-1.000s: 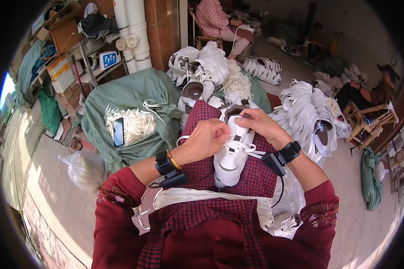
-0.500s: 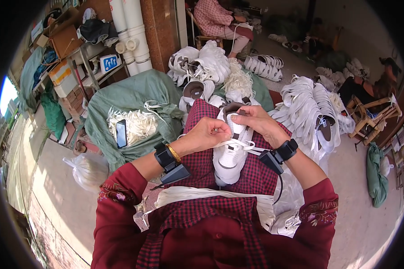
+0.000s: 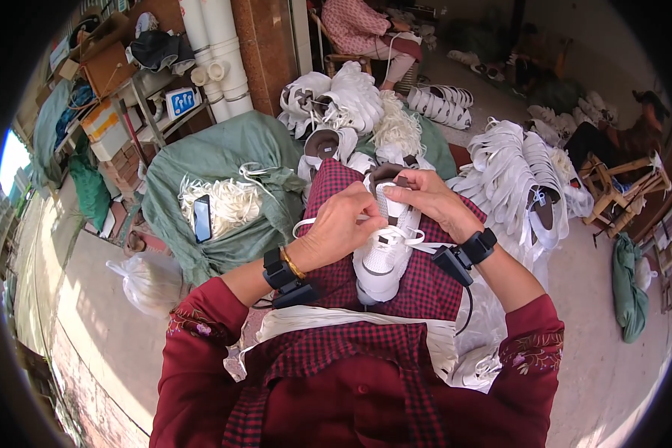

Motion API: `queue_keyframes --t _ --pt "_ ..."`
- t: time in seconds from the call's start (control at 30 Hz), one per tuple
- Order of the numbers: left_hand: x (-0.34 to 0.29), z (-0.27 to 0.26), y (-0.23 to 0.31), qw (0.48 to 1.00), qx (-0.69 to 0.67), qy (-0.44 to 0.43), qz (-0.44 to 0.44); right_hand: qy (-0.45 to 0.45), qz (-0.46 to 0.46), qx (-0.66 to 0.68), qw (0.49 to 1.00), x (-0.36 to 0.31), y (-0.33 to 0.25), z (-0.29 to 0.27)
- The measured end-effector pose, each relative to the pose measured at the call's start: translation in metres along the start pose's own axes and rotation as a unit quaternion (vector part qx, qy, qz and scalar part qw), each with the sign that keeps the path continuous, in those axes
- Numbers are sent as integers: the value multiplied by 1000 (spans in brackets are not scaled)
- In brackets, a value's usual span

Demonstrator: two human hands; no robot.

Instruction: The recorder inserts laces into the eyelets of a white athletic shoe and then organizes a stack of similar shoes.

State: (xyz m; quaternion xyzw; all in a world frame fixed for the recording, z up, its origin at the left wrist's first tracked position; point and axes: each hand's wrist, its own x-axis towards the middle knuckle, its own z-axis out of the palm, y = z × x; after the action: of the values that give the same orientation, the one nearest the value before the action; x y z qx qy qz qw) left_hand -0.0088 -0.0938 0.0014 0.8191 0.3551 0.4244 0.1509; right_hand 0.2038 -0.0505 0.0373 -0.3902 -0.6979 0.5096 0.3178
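A white sneaker [image 3: 381, 270] with a brown lining lies across my lap on a red-and-black checked apron [image 3: 439, 295], its toe pointing at me. A white shoelace [image 3: 405, 237] crosses the lower part of its lacing, with one end trailing right and a loop out to the left. My left hand [image 3: 343, 222] is closed at the shoe's left edge, fingers pinched on the lace; the fingertips are partly hidden. My right hand [image 3: 431, 200] grips the upper right side near the ankle opening, thumb on the tongue area.
Ahead are stacked white shoes [image 3: 351, 101] and a bundle of laces [image 3: 396, 127]. To the left, a green sack [image 3: 228, 142] bears loose laces and a phone [image 3: 201, 218]. More shoes [image 3: 500, 168] stand at right. Another person [image 3: 362, 33] sits at the back.
My left hand has moved up and turned over the shoe's left edge, and a lace loop now shows beside it. My right hand has shifted slightly upward along the shoe.
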Motion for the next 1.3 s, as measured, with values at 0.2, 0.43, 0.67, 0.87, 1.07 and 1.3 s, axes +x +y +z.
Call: queue_keyframes --t 0.2,0.43,0.67,0.87,1.07,1.3 --pt "-3 5 1 998 43 -2 36 4 -22 -11 1000 5 11 -3" --pt "7 5 11 995 80 28 58 24 -51 -64 996 -10 5 -4" --pt "48 -19 -2 983 -40 -179 -22 145 -152 -100 972 -36 7 0" --pt "66 -17 -31 937 -189 -292 -31 102 -174 -326 924 -50 -7 18" --pt "63 -13 -46 912 -280 -294 -63 118 -197 -383 895 -42 -1 31" --pt "64 -13 -50 934 -211 -287 -15 78 -207 -495 840 -55 -15 12"
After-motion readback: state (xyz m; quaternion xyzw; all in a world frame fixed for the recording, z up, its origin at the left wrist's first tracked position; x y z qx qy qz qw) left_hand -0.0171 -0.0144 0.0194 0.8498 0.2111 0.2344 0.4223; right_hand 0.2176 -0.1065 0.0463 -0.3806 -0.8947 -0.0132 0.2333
